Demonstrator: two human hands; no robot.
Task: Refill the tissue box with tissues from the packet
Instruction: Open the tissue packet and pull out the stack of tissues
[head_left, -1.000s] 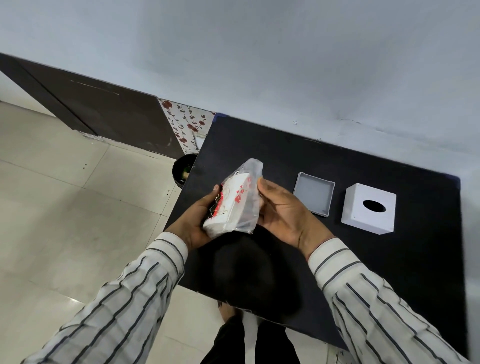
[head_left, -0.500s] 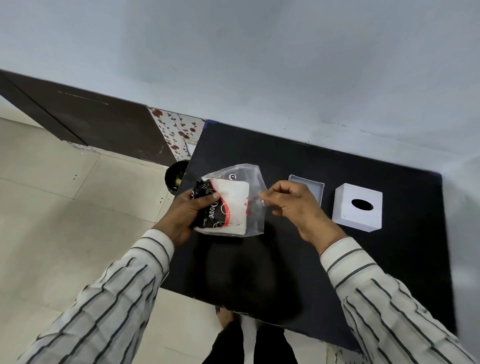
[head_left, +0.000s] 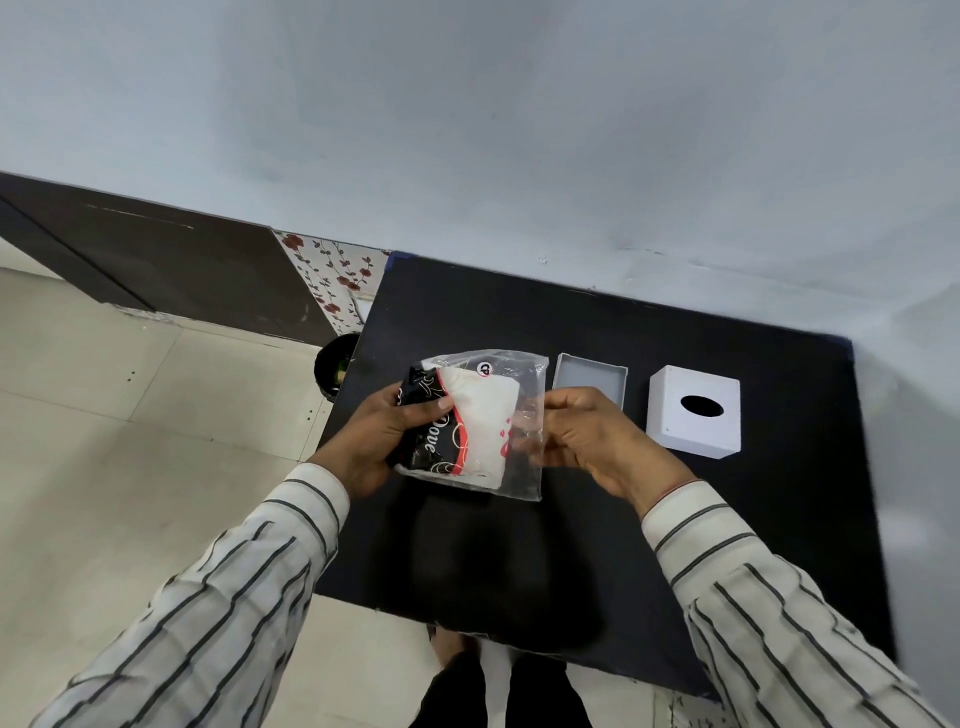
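A clear plastic tissue packet (head_left: 480, 423) with black, red and white print holds a stack of white tissues. I hold it above the black table (head_left: 753, 545). My left hand (head_left: 384, 436) grips its printed left end. My right hand (head_left: 592, 441) pinches the loose clear plastic at its right end. The white cube tissue box (head_left: 693, 413) with an oval slot on top stands on the table to the right. Its grey base tray (head_left: 592, 376) lies between the packet and the box, just behind my right hand.
A pale wall runs right behind the table. Left of the table are a tiled floor, a dark round bin (head_left: 332, 371), a floral panel (head_left: 337, 283) and a dark wooden board (head_left: 171, 270). My legs show below the table's near edge.
The packet turned from upright to lying flat with its printed end to the left. My right hand shifted from cupping its side to pinching the loose plastic at the right end.
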